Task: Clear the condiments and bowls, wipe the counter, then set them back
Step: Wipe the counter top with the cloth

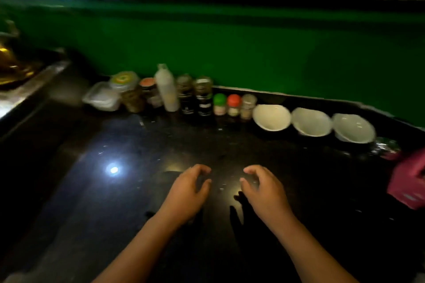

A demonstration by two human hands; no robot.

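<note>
- My left hand (187, 193) and right hand (262, 193) hover over the near middle of the dark counter (92, 190), fingers loosely curled, holding nothing.
- The condiments (195, 99) stand in a row along the far edge against the green wall (253, 53), with a white squeeze bottle (166, 89) the tallest and a lidded tub (102, 97) at the left end.
- Three white bowls (311, 122) continue that row rightward, side by side.
- Neither hand has a cloth; a pink item (409, 186) at the right is too blurred to name.
- My read: with everything lined up, either nothing is cleared yet or all is set back. I cannot tell which.
</note>
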